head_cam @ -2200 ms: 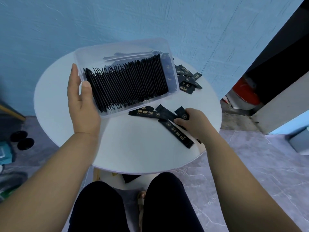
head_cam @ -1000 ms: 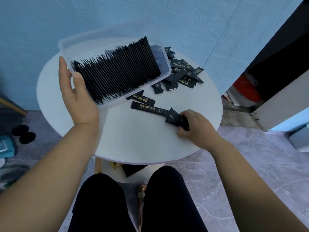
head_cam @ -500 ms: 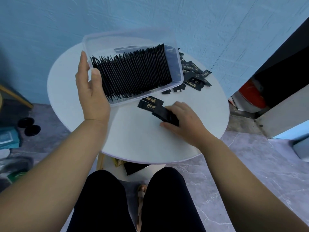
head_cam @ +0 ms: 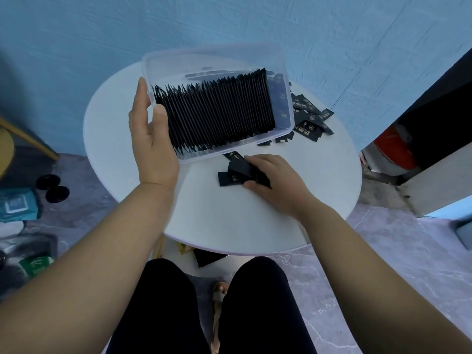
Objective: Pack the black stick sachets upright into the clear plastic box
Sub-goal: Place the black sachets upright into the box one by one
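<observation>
On the white round table (head_cam: 229, 226), the right hand (head_cam: 270, 182) curls its fingers around a small bundle of black sachets (head_cam: 236, 172). Beyond it, the left hand (head_cam: 153, 149) grips the end of the tilted clear plastic box (head_cam: 178, 62), thumb over the rim. A dense row of packed sachets (head_cam: 217, 111) stands on edge inside. Farther off, loose sachets (head_cam: 309, 121) lie heaped beside the box.

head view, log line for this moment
left hand holds clear box | right hand grips loose sachets on table | packed sachets upright in box

A round white table (head_cam: 229, 213) bears loose black stick sachets (head_cam: 310, 127), lying flat
</observation>
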The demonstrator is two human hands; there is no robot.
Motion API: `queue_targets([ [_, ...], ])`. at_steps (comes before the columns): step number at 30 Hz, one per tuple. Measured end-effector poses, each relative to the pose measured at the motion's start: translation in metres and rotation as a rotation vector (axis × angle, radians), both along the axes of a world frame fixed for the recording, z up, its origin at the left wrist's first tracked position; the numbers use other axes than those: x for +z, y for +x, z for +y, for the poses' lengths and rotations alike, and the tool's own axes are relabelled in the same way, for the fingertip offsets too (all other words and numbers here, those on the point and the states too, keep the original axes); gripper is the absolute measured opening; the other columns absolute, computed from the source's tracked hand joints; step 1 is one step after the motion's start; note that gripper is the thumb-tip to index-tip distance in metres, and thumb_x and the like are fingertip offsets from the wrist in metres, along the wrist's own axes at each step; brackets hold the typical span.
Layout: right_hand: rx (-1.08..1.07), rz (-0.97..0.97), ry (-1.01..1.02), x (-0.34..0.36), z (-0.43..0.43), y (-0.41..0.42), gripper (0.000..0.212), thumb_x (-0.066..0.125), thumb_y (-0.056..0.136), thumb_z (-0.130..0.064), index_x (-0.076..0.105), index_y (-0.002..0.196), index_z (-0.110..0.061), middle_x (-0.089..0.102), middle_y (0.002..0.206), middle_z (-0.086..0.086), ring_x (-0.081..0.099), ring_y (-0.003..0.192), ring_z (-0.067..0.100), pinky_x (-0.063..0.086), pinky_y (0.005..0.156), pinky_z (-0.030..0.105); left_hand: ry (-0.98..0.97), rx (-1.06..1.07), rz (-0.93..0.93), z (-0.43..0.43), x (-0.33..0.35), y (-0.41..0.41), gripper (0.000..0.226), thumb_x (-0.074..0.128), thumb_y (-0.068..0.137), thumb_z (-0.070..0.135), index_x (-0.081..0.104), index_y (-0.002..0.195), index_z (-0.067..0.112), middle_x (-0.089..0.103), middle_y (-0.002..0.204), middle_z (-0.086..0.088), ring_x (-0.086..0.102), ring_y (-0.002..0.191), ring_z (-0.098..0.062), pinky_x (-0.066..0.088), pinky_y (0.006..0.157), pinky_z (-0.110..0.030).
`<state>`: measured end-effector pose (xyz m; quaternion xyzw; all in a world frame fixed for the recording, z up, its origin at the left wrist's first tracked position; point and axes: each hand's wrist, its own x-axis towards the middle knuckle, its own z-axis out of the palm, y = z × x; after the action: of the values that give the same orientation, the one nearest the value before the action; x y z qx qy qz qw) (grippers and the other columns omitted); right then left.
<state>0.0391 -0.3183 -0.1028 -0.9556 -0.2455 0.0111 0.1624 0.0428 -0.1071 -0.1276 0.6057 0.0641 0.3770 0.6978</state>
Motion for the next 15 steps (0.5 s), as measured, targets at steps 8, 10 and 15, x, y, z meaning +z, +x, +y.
queue_targets([
  [8, -0.130, 0.063, 0.002, 0.000, -0.003, -0.004, 0.065, 0.067, 0.078, -0.048, 0.048, 0.133, -0.020, 0.048, 0.128, 0.001, 0.039, 0.120, 0.021, 0.030, 0.100, 0.028, -0.003, 0.004, -0.007, -0.001, 0.001, -0.002, 0.047, 0.039, 0.099, 0.026, 0.031, 0.145, 0.020, 0.036, 0.133, 0.022, 0.034, 0.119, 0.021, 0.028, 0.101, -0.009],
  [10, -0.142, 0.075, 0.031, -0.001, 0.003, -0.003, 0.054, 0.067, 0.080, -0.046, 0.053, 0.124, -0.019, 0.054, 0.116, 0.001, 0.045, 0.110, 0.020, 0.035, 0.090, 0.027, -0.005, 0.024, -0.016, -0.002, 0.002, -0.003, 0.047, 0.039, 0.099, 0.024, 0.030, 0.145, 0.018, 0.035, 0.135, 0.020, 0.035, 0.119, 0.019, 0.028, 0.101, -0.008],
  [15, -0.134, 0.093, 0.018, 0.002, 0.001, -0.006, 0.044, 0.064, 0.083, -0.045, 0.055, 0.113, -0.015, 0.046, 0.093, -0.008, 0.041, 0.086, 0.012, 0.024, 0.066, 0.021, -0.015, 0.075, -0.041, 0.000, 0.004, -0.006, 0.047, 0.038, 0.100, 0.023, 0.028, 0.146, 0.017, 0.036, 0.128, 0.026, 0.035, 0.117, 0.021, 0.029, 0.098, -0.006],
])
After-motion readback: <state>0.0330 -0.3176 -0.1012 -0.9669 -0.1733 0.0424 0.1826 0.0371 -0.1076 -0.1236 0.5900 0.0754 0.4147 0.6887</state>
